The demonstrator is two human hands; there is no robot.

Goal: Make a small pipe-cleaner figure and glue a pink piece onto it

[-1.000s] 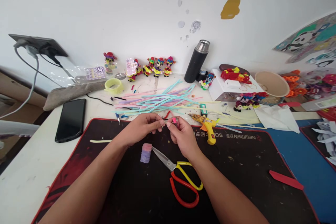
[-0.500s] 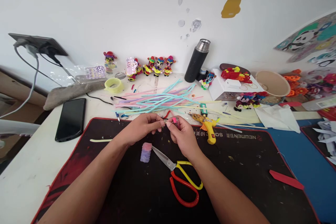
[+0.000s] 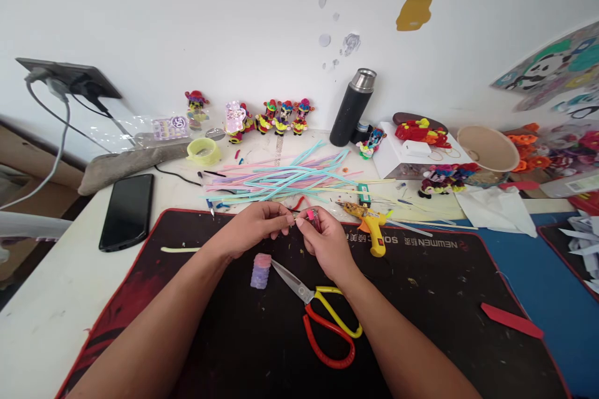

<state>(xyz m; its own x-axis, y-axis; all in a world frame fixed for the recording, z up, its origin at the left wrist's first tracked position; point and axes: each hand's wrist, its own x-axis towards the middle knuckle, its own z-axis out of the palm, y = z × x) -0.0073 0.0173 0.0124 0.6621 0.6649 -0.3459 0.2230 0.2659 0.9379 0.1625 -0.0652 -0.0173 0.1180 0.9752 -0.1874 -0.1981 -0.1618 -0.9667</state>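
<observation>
My left hand is closed in a pinch, its fingertips meeting those of my right hand above the black mat. Something tiny and pale lies between the fingertips, too small to name. Tucked in my right hand's curled fingers is a small pink-and-dark object, mostly hidden. Below the hands lies a coiled pink and purple fuzzy piece. Its upper end is close to the tip of the scissors, which have one red and one yellow handle.
Pipe cleaners are heaped behind my hands. A yellow glue gun rests to the right, a phone to the left. Small fuzzy dolls and a black thermos stand along the wall. A red strip lies far right.
Both hands keep nearly the same pinch and place. The view has shifted very slightly; nothing on the table has visibly moved.
</observation>
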